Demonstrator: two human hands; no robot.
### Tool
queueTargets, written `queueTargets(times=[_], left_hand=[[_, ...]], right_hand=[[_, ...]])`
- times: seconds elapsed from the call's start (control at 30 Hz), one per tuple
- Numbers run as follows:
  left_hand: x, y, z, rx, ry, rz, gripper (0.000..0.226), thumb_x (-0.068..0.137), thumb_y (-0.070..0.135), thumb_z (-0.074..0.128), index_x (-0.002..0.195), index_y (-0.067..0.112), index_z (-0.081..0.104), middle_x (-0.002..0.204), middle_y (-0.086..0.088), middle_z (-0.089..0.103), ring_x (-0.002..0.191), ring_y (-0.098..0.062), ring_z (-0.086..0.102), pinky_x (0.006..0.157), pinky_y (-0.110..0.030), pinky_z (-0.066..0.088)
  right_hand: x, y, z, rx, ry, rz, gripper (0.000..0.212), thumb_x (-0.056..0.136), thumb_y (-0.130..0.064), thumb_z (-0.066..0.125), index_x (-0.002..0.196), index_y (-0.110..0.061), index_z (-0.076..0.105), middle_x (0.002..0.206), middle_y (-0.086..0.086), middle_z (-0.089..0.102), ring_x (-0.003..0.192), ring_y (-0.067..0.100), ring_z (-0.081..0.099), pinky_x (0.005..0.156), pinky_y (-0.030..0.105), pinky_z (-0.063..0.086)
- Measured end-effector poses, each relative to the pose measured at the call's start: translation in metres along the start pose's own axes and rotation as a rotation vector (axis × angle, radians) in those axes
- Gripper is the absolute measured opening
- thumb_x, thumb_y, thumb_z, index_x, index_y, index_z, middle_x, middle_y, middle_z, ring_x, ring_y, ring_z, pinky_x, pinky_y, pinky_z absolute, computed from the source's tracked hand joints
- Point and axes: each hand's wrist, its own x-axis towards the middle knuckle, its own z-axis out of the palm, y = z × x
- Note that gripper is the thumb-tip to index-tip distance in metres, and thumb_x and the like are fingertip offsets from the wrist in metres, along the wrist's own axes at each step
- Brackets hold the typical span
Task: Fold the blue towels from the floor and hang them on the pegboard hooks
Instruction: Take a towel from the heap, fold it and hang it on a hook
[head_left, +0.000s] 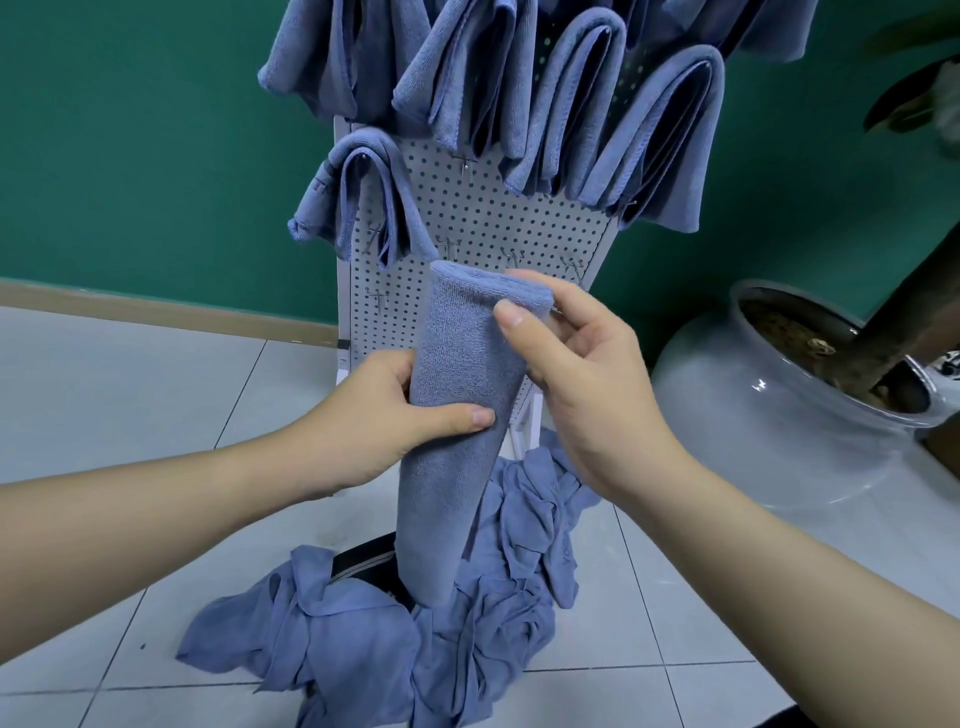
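I seem to be in a plain indoor room, more a staged practice corner than a lived-in home. A flat green wall (145, 156) meets a wooden skirting board (156, 312) above pale glossy floor tiles (130, 374). A white freestanding pegboard (467, 218) with small metal hooks (511, 255) carries folded blue towels (571, 104), more blue towels lie crumpled in a heap (389, 639) on the floor, and a large potted plant in a round grey glazed pot (753, 415) stands to my right.

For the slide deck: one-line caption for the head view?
Both hands, left hand and right hand, hold a folded blue towel before the pegboard, above the towel pile.
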Motion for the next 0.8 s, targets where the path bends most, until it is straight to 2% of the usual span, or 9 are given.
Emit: queueTargets(times=[0.07, 0.13, 0.27, 0.33, 0.53, 0.6, 0.7, 0.8], left_hand=[[0.0, 0.0, 0.0, 0.031, 0.004, 0.002, 0.032, 0.081, 0.018, 0.079, 0.112, 0.016, 0.073, 0.108, 0.006, 0.079, 0.104, -0.009, 0.074, 0.088, -0.022, 0.057], [0.0, -0.001, 0.001, 0.052, 0.007, -0.006, 0.027, 0.085, 0.013, 0.078, 0.112, 0.014, 0.073, 0.107, 0.005, 0.079, 0.103, -0.01, 0.074, 0.087, -0.023, 0.057], [-0.003, -0.003, 0.005, 0.025, 0.019, -0.025, 0.021, 0.088, 0.008, 0.074, 0.108, 0.017, 0.073, 0.102, 0.008, 0.08, 0.097, -0.006, 0.075, 0.078, -0.016, 0.056], [-0.003, -0.002, 0.006, -0.003, 0.023, -0.03, 0.022, 0.09, 0.009, 0.073, 0.111, 0.018, 0.073, 0.105, 0.007, 0.079, 0.1, -0.008, 0.074, 0.08, -0.018, 0.057], [-0.005, 0.004, 0.007, -0.028, 0.008, -0.022, 0.027, 0.089, 0.016, 0.073, 0.116, 0.017, 0.071, 0.11, 0.004, 0.078, 0.103, -0.012, 0.074, 0.084, -0.023, 0.058], [-0.006, 0.004, 0.006, -0.014, 0.009, -0.025, 0.026, 0.09, 0.017, 0.073, 0.115, 0.018, 0.072, 0.109, 0.003, 0.079, 0.103, -0.014, 0.075, 0.085, -0.026, 0.06], [-0.005, 0.006, 0.006, -0.009, 0.026, -0.021, 0.022, 0.091, 0.019, 0.072, 0.113, 0.02, 0.073, 0.107, 0.002, 0.079, 0.099, -0.016, 0.075, 0.083, -0.027, 0.061], [-0.005, 0.007, 0.005, -0.01, 0.023, -0.024, 0.025, 0.088, 0.022, 0.074, 0.113, 0.02, 0.074, 0.108, 0.001, 0.079, 0.101, -0.019, 0.075, 0.087, -0.034, 0.061]], right_hand=[[0.0, 0.004, -0.001, -0.044, -0.089, 0.103, 0.032, 0.095, -0.011, 0.072, 0.125, -0.005, 0.067, 0.117, 0.005, 0.077, 0.112, 0.018, 0.071, 0.098, 0.033, 0.056], [-0.001, 0.008, -0.001, -0.104, -0.157, 0.211, 0.025, 0.097, -0.011, 0.071, 0.12, -0.002, 0.07, 0.117, 0.009, 0.077, 0.114, 0.025, 0.072, 0.099, 0.037, 0.057], [0.005, 0.006, 0.003, 0.039, -0.084, 0.272, 0.027, 0.094, 0.001, 0.068, 0.12, 0.007, 0.067, 0.119, 0.019, 0.075, 0.107, 0.027, 0.073, 0.094, 0.036, 0.06], [0.009, 0.002, 0.003, 0.099, -0.052, 0.281, 0.03, 0.091, 0.006, 0.068, 0.122, 0.008, 0.065, 0.116, 0.02, 0.074, 0.102, 0.026, 0.072, 0.09, 0.033, 0.06], [0.013, 0.0, 0.0, 0.249, -0.051, 0.463, 0.047, 0.089, -0.007, 0.071, 0.131, 0.011, 0.061, 0.128, 0.025, 0.069, 0.11, 0.033, 0.07, 0.104, 0.045, 0.055], [0.014, 0.0, -0.003, 0.282, -0.096, 0.525, 0.052, 0.086, -0.014, 0.072, 0.13, 0.01, 0.063, 0.128, 0.024, 0.07, 0.117, 0.035, 0.069, 0.105, 0.045, 0.055], [0.016, -0.001, -0.005, 0.288, -0.122, 0.561, 0.051, 0.08, -0.02, 0.072, 0.125, 0.004, 0.068, 0.125, 0.017, 0.072, 0.113, 0.03, 0.071, 0.102, 0.04, 0.056], [0.018, -0.004, -0.007, 0.271, -0.069, 0.527, 0.055, 0.084, -0.016, 0.072, 0.134, 0.007, 0.062, 0.133, 0.02, 0.068, 0.123, 0.033, 0.067, 0.104, 0.042, 0.055]])
